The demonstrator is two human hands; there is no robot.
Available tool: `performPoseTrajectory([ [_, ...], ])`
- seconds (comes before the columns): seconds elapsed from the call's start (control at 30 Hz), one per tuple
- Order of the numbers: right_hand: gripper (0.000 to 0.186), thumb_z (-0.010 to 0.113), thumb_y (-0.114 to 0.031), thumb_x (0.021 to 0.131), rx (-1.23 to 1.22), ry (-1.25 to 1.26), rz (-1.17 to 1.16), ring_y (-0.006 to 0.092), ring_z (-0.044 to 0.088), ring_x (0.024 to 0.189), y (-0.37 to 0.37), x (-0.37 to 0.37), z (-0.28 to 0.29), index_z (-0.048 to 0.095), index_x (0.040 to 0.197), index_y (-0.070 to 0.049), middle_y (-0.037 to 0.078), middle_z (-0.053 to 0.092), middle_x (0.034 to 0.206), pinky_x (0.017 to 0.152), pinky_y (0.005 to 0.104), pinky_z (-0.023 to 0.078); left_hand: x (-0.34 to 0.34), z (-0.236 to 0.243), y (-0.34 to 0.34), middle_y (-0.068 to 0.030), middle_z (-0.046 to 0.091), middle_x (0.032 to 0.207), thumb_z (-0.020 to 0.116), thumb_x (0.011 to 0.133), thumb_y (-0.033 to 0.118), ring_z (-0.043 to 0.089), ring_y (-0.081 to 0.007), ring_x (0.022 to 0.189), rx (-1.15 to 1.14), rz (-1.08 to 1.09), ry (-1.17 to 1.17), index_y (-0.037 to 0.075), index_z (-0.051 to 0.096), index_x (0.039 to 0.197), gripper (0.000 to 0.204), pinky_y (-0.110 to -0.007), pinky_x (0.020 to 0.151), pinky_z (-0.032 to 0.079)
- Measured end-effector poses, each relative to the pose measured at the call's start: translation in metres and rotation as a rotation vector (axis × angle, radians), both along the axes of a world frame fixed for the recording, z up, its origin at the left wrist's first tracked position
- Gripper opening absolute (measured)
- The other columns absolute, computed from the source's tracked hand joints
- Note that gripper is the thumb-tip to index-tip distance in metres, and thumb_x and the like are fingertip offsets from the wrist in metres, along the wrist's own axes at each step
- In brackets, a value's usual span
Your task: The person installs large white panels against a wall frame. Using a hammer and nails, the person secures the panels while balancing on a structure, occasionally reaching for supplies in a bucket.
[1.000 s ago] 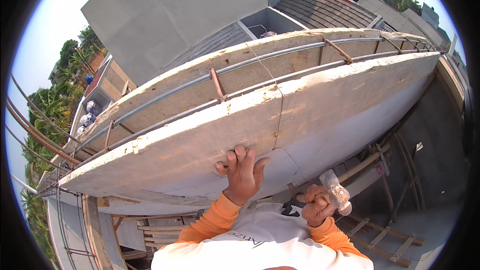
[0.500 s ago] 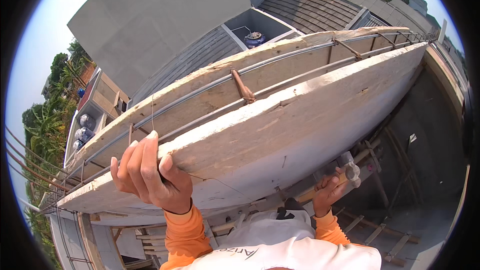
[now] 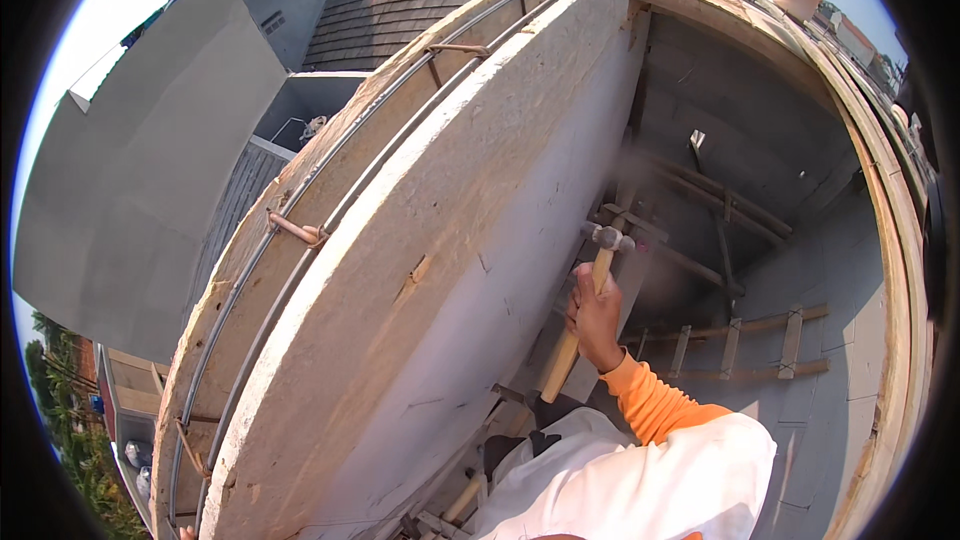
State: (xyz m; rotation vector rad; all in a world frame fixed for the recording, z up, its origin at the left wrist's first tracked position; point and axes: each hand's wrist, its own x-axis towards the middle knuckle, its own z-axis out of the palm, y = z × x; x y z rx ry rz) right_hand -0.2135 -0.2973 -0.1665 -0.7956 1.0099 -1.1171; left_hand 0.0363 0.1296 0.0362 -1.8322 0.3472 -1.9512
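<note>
My right hand (image 3: 597,320), in an orange sleeve, grips the wooden handle of a hammer (image 3: 590,290). The hammer's metal head points up, close to the white face of a long formwork board (image 3: 470,270) that runs from lower left to upper right. The board's thick top edge is rough and pale. Behind it lie long steel bars (image 3: 330,210) with bent rusty hooks (image 3: 298,231) inside a wooden trough. My left hand is out of sight.
Below on the right is a deep grey concrete shaft (image 3: 800,270) crossed by wooden props and ladder-like braces (image 3: 730,345). A curved wooden rim (image 3: 900,270) bounds the right side. Neighbouring roofs (image 3: 400,10) and grey walls lie far below on the left.
The view has swung right along the board. My left hand, which gripped the board's top edge, has left the picture. My right hand has raised the hammer next to the board's face.
</note>
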Motion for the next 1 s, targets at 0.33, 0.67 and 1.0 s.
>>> performPoseTrajectory([
  [0.33, 0.023, 0.057, -0.032, 0.104, 0.299, 0.054, -0.103, 0.0052, 0.035, 0.044, -0.008, -0.083, -0.085, 0.047, 0.094, -0.013, -0.005, 0.038, 0.065, 0.034, 0.0227, 0.028, 0.004, -0.005, 0.024, -0.0227, 0.062, 0.102, 0.059, 0.101, 0.025, 0.061, -0.0464, 0.097, 0.007, -0.071, 0.143, -0.001, 0.055, 0.108, 0.028, -0.059, 0.091, 0.050],
  [0.67, 0.016, 0.059, -0.017, 0.099, 0.871, 0.259, -0.460, 0.0121, 0.039, 0.048, 0.084, -0.255, -0.289, 0.050, 0.089, -0.009, 0.001, 0.043, 0.069, 0.038, 0.0274, 0.033, -0.005, -0.037, -0.047, -0.0215, 0.062, 0.104, 0.057, 0.102, 0.023, 0.061, -0.0430, 0.090, -0.185, -0.661, 0.200, -0.001, 0.055, 0.113, 0.027, -0.056, 0.083, 0.051],
  [1.0, 0.024, 0.063, -0.012, 0.087, 0.904, 0.879, -0.313, 0.0349, 0.069, 0.064, 0.192, -0.348, -0.402, 0.068, 0.096, 0.010, 0.024, 0.066, 0.076, 0.051, 0.0464, 0.050, -0.095, -0.094, -0.190, -0.0171, 0.063, 0.083, 0.055, 0.102, 0.018, 0.063, -0.0342, 0.065, -0.255, -2.085, 0.367, 0.001, 0.055, 0.102, 0.017, -0.048, 0.067, 0.055],
])
